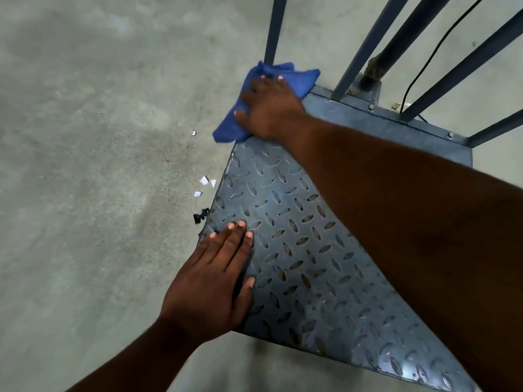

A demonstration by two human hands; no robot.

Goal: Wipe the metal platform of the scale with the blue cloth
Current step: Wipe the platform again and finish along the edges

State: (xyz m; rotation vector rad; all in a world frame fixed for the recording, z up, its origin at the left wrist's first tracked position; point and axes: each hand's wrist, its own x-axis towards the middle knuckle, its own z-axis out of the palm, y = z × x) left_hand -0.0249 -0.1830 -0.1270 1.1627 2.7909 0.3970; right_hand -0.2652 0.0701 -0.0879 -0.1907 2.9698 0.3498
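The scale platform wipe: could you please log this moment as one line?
right hand presses blue cloth on platform far corner | left hand flat on near edge | scraps on floor

The middle of the platform [297,236] lies bare between the two hands. At its far edge the blue bars [365,46] and a bolted bracket [365,89] stand close together, with only narrow gaps between them. A black cable [430,58] hangs there. Beside the left edge, paper scraps [204,181] lie on the floor [85,165].
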